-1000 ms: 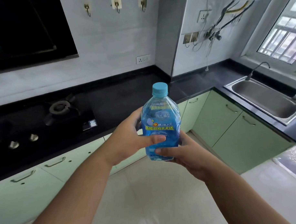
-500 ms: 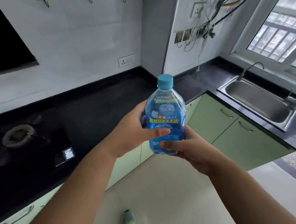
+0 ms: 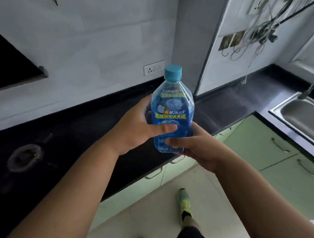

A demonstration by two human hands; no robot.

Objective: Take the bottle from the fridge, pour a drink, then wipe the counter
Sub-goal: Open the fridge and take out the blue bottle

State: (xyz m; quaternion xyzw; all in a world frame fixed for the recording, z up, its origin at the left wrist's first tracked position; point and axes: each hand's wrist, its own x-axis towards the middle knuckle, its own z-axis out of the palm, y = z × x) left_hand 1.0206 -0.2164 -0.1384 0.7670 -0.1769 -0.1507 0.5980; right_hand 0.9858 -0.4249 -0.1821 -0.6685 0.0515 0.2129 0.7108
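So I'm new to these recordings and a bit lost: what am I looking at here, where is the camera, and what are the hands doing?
There is no machine here. A person wears a camera on the head, looking forward and down, so the two arms reaching in are their own. The left hand and right hand together hold an upright blue bottle, its blue cap on. Below runs a black counter with a gas burner at left and a steel sink at right, over green cabinets.
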